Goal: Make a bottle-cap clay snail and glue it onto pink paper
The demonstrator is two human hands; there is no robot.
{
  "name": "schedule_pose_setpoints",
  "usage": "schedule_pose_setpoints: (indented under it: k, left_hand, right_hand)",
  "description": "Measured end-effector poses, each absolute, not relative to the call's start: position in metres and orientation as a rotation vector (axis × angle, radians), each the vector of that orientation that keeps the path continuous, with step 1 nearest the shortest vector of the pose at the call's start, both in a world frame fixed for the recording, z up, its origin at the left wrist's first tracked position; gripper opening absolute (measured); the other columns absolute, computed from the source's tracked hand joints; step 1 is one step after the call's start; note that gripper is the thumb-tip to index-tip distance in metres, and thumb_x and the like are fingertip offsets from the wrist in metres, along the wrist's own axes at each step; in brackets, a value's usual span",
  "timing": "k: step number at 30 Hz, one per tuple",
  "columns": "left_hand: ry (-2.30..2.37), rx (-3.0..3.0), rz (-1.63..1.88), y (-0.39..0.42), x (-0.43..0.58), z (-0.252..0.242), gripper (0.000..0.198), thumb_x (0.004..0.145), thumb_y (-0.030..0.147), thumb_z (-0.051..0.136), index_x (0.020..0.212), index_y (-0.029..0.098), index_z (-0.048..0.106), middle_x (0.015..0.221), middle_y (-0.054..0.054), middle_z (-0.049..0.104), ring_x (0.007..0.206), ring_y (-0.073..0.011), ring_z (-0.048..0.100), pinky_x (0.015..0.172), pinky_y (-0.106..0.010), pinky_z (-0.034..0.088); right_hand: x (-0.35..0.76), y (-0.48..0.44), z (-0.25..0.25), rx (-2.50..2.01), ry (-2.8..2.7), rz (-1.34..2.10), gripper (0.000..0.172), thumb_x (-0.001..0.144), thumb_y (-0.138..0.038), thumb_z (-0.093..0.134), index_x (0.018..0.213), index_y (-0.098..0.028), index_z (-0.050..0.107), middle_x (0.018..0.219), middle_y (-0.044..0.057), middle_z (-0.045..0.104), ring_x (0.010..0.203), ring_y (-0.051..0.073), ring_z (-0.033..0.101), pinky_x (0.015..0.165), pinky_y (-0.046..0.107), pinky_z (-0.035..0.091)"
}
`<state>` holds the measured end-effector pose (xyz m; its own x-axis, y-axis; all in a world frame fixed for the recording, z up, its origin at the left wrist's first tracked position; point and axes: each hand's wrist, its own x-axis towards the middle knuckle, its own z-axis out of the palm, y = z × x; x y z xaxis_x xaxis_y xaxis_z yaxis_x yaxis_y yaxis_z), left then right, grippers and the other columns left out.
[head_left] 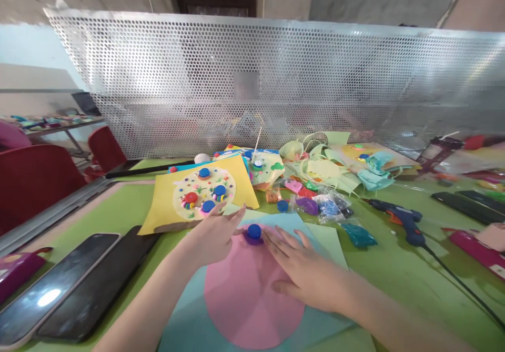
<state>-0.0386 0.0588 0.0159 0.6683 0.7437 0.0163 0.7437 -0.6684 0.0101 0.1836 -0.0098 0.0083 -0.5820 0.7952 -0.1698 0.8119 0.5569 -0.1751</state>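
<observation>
A blue bottle cap [254,231] sits near the top of a pink paper circle [254,299], with a dark purple edge showing beneath it. The circle lies on a light blue sheet [185,315]. On the cap's left side is my left hand [215,236], its fingers stretched out and a fingertip close to the cap's edge; whether it touches cannot be made out. Lying flat with spread fingers, my right hand [300,265] rests on the pink circle and blue sheet, its fingertips just right of the cap. Neither hand grips anything.
Behind the hands lies a yellow card [161,199] decorated with caps. Clay packets [307,204], another blue cap [282,206] and paper scraps [327,162] are beyond. A glue gun [398,215] with its cord lies right; two phones [94,283] lie left. A perforated metal panel [276,78] stands behind.
</observation>
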Motion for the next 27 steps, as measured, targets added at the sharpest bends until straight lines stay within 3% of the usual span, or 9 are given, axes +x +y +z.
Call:
schedule_pose_setpoints:
  k: [6,9,13,16,20,24,27]
  left_hand:
    - [1.272,2.917,0.066,0.056,-0.035,0.023,0.071,0.068,0.003,0.035,0.138,0.007,0.029,0.134,-0.012,0.048,0.112,-0.0225,0.055,0.111,-0.042,0.01]
    - [1.209,2.947,0.12,0.051,-0.031,0.028,0.068,0.07,0.004,0.034,0.137,0.011,0.031,0.138,-0.009,0.043,0.119,-0.0202,0.05,0.113,-0.041,0.004]
    - [1.224,2.908,0.061,0.046,-0.027,0.029,0.066,0.076,0.009,0.034,0.14,0.014,0.021,0.146,-0.008,0.031,0.133,-0.0194,0.029,0.112,-0.044,0.006]
    - [1.322,2.815,-0.052,0.046,-0.027,0.025,0.071,0.078,0.018,0.041,0.142,0.009,0.012,0.147,-0.013,0.025,0.137,-0.025,0.018,0.109,-0.05,0.013]
    - [1.379,2.76,-0.097,0.047,-0.029,0.021,0.074,0.074,0.017,0.046,0.141,0.007,0.015,0.147,-0.016,0.024,0.137,-0.0304,0.012,0.105,-0.057,0.017]
    - [1.378,2.752,-0.105,0.046,-0.03,0.019,0.073,0.075,0.02,0.046,0.141,0.011,0.018,0.148,-0.011,0.023,0.138,-0.028,0.006,0.108,-0.053,0.014]
    - [1.429,2.727,-0.105,0.043,-0.031,0.025,0.069,0.078,0.026,0.045,0.141,0.012,0.02,0.149,-0.01,0.021,0.138,-0.0282,0.006,0.108,-0.051,0.015]
  right_hand:
    - [0.178,-0.01,0.011,1.4,2.717,-0.43,0.072,0.086,-0.04,0.049,0.142,-0.01,0.017,0.147,0.014,0.013,0.135,0.035,0.015,0.102,0.064,0.022]
    - [0.178,-0.01,0.012,1.398,2.691,-0.449,0.074,0.085,-0.037,0.05,0.142,-0.007,0.014,0.147,0.013,0.009,0.135,0.034,0.011,0.104,0.063,0.02]
    - [0.18,-0.011,0.009,1.368,2.699,-0.48,0.073,0.087,-0.04,0.046,0.142,-0.008,0.011,0.147,0.013,0.005,0.136,0.033,0.007,0.105,0.062,0.018]
    - [0.177,-0.012,0.009,1.392,2.714,-0.419,0.072,0.088,-0.042,0.044,0.143,-0.01,0.01,0.147,0.012,0.004,0.135,0.034,0.005,0.104,0.061,0.02]
    - [0.167,-0.007,0.007,1.344,2.795,-0.223,0.072,0.086,-0.038,0.048,0.144,-0.014,0.011,0.149,0.009,0.005,0.136,0.033,0.001,0.106,0.06,0.015]
    - [0.164,0.001,-0.001,1.255,2.828,-0.216,0.068,0.085,-0.041,0.047,0.144,-0.023,0.016,0.15,0.008,0.004,0.136,0.034,-0.004,0.105,0.063,0.008]
    - [0.166,0.005,-0.007,1.281,2.824,-0.268,0.067,0.087,-0.05,0.04,0.144,-0.029,0.011,0.151,0.01,-0.003,0.136,0.034,-0.007,0.105,0.062,0.006]
